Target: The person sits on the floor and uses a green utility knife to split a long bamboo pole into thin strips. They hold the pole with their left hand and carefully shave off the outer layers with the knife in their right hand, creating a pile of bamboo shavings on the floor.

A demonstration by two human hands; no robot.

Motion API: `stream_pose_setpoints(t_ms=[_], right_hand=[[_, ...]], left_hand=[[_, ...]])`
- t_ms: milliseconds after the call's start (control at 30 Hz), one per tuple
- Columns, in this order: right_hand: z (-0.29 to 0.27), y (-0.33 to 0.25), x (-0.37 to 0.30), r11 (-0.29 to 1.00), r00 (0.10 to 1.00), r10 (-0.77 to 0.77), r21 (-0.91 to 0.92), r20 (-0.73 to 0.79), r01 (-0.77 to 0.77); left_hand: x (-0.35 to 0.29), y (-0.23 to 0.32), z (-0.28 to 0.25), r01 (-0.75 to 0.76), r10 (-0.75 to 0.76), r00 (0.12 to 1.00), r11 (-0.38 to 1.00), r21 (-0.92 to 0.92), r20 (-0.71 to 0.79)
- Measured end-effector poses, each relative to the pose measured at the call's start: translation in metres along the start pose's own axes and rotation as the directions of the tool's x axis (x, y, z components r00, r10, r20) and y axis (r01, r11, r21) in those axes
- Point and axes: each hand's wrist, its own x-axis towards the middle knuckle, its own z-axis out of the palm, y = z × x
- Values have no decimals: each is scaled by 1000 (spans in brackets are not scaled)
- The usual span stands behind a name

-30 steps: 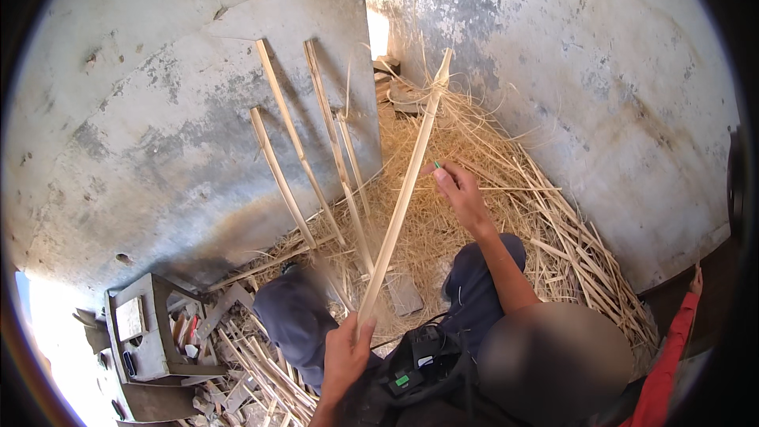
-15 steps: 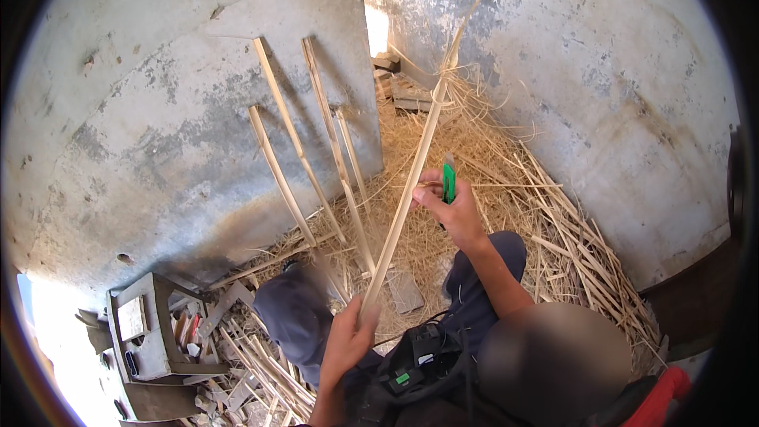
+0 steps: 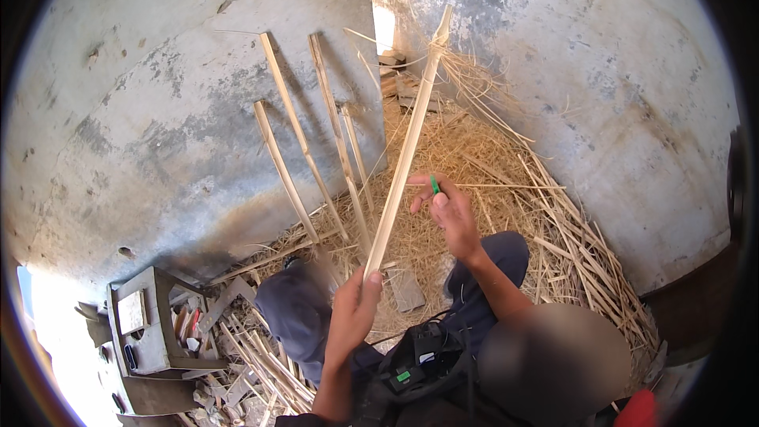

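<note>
My left hand (image 3: 354,306) is closed round the lower end of a long, pale bamboo strip (image 3: 405,150). The strip slants up and away toward the corner of the walls, with thin curled shavings (image 3: 466,65) hanging near its far end. To the right of the strip's middle is my right hand (image 3: 452,217), with a green-handled cutter knife (image 3: 434,185) held among its bent fingers. Only a short green part of the knife shows; I cannot make out its blade. The fingertips of this hand come close to the strip's edge.
Several bamboo strips (image 3: 286,170) lean on the left wall. A heap of shavings (image 3: 443,142) covers the floor ahead, with cut sticks (image 3: 589,269) piled along the right wall. At the lower left stands a worn stool (image 3: 162,324) beside loose sticks and rubble.
The strip's far end has come lower, and its shavings have swung to the right. My right hand has turned and spread its fingers, so less of the green knife shows.
</note>
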Motion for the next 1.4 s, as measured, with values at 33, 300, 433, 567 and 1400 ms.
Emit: stream_pose_setpoints(t_ms=[33, 300, 433, 567, 1400], right_hand=[[1, 2, -3, 996, 997, -72, -49, 26, 73], [21, 3, -21, 760, 894, -405, -472, 192, 446], [24, 3, -26, 742, 893, -389, -497, 228, 450], [23, -6, -26, 716, 895, -364, -538, 258, 446], [12, 6, -16, 649, 899, -338, -623, 278, 436]], left_hand=[[1, 2, 0, 0, 0, 1000, 1000, -26, 6], [3, 15, 2, -54, 52, 998, 997, -54, -34], [3, 10, -2, -8, 11, 1000, 992, -126, 18], [0, 10, -1, -10, 10, 1000, 1000, -25, 14], [-12, 14, 5, -25, 62, 989, 962, 273, -131]])
